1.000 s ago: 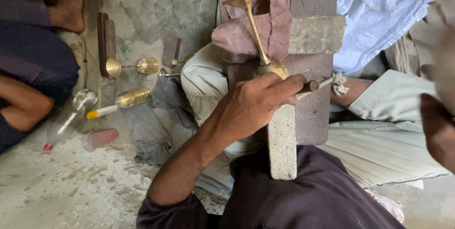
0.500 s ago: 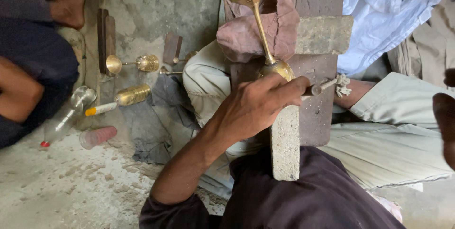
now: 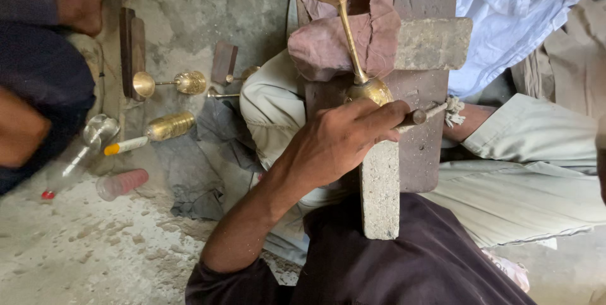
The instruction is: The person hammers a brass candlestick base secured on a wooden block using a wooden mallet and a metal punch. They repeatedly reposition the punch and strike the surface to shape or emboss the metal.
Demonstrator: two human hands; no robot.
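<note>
A brass goblet (image 3: 353,46) lies along a wooden block (image 3: 429,153), its stem over a folded pinkish cloth (image 3: 322,46) and its foot pointing away from me. My left hand (image 3: 334,144) is closed just below the goblet's round bowl. It grips a thin metal tool (image 3: 421,115) with a string-wrapped end, and the fingers touch the bowl. Only a dark sliver of my right hand (image 3: 601,153) shows at the right edge; what it holds is out of sight.
A grey stone bar (image 3: 380,185) rests across my lap against the block. On the floor to the left lie another brass goblet (image 3: 170,83), a ridged brass piece (image 3: 165,127), a silver goblet (image 3: 95,134) and a pink cup (image 3: 123,183). Another person (image 3: 38,90) sits at far left.
My right hand has slid almost wholly out past the right edge. My left hand keeps its grip by the goblet's bowl, barely shifted.
</note>
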